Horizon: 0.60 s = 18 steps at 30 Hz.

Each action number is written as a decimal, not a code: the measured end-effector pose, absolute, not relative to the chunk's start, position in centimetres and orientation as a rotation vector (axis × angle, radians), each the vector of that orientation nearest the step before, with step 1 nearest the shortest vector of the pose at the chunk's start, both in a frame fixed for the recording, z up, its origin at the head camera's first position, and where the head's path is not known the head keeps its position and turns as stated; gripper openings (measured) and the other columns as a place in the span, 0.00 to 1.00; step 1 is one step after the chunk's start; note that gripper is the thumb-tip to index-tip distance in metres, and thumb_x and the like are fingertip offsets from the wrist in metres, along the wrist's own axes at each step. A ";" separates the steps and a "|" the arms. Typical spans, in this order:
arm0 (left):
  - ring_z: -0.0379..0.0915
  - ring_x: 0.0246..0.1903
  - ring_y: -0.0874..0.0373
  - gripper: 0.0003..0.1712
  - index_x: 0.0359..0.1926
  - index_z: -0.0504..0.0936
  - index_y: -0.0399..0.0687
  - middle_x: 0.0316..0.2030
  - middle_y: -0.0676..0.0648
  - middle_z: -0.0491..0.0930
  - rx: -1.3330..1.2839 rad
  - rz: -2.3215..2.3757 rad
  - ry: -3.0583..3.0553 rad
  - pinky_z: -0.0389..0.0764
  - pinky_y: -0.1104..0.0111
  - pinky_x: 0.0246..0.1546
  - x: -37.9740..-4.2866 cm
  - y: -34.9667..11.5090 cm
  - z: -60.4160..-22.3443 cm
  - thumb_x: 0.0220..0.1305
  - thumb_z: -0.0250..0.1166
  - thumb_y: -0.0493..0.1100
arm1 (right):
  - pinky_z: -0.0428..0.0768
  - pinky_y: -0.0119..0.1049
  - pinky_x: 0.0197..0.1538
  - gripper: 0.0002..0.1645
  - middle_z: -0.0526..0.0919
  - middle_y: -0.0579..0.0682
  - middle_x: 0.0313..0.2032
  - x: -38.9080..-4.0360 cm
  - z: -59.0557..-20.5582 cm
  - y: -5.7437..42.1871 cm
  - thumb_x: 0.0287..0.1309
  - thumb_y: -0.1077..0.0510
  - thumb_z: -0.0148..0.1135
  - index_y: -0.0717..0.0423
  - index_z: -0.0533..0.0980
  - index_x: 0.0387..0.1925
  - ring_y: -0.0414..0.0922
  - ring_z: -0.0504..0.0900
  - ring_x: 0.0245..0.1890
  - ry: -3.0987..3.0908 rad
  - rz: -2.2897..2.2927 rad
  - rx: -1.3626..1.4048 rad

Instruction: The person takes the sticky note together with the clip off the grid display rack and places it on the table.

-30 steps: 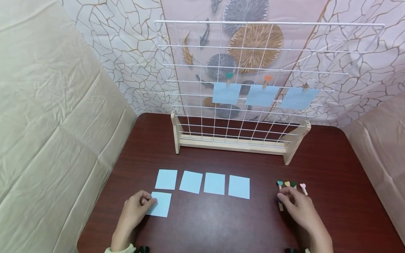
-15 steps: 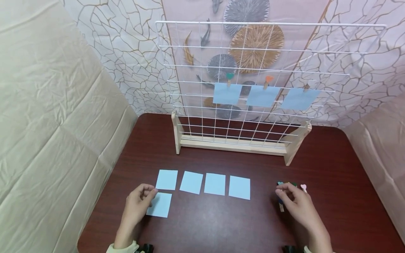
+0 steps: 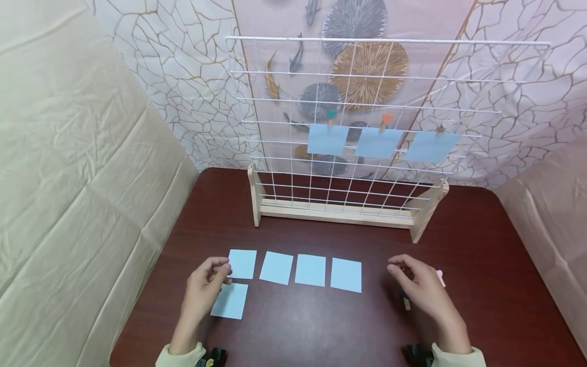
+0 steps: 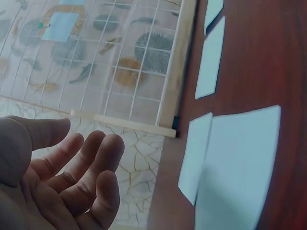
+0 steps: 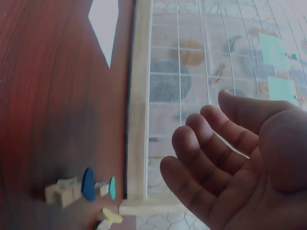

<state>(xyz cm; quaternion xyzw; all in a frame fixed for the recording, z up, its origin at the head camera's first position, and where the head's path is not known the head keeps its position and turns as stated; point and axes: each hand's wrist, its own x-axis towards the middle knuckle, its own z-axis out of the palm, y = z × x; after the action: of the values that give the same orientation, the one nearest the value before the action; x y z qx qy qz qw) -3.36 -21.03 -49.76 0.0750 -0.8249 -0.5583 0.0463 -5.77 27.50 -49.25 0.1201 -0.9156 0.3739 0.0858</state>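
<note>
My left hand (image 3: 202,285) hovers at the left, fingers loosely bent and holding nothing. It is beside a light blue paper square (image 3: 231,302) in the front and overlaps the edge of another paper square (image 3: 244,264) behind it. My right hand (image 3: 424,285), also without anything in its grasp, hangs over several small wooden clothespins and hides most of them in the head view. The right wrist view shows a clothespin with a dark blue heart (image 5: 88,184), one with a teal heart (image 5: 112,188) and one with a yellow heart (image 5: 112,215). A pink-heart clothespin (image 3: 440,275) peeks out behind the hand.
Three more paper squares continue the row, the last one (image 3: 346,275) at its right end. Behind stands a white wire grid on a wooden base (image 3: 337,214). Clothespins with green (image 3: 331,114), orange (image 3: 387,118) and white hearts hold three blue papers on it.
Both hands have risen and moved forward, drawing a little closer together. The left has come off the front paper square; the right has shifted up and left from the clothespins.
</note>
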 end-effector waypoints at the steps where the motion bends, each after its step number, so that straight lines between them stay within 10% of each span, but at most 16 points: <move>1: 0.86 0.31 0.58 0.14 0.56 0.84 0.38 0.40 0.40 0.87 0.217 -1.708 -2.508 0.79 0.70 0.31 -3.5 -20.9 -49.7 0.77 0.66 0.42 | 0.79 0.32 0.35 0.07 0.87 0.42 0.36 -5.9 -49.2 27.3 0.70 0.63 0.69 0.54 0.85 0.47 0.34 0.80 0.32 -2.730 1.113 0.371; 18: 0.87 0.35 0.54 0.17 0.62 0.81 0.45 0.45 0.37 0.86 0.053 -1.866 -2.382 0.81 0.67 0.32 -5.8 -17.2 -48.3 0.76 0.66 0.40 | 0.83 0.36 0.40 0.11 0.88 0.45 0.40 -7.1 -48.0 25.4 0.72 0.61 0.67 0.55 0.84 0.53 0.41 0.84 0.37 -2.758 1.134 0.411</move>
<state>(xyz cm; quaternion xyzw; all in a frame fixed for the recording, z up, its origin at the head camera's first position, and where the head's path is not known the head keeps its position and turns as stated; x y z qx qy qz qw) -5.84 -17.21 -48.33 0.0176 -0.7857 -0.6156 0.0578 -7.10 25.38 -47.97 0.1361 -0.9142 0.3759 0.0656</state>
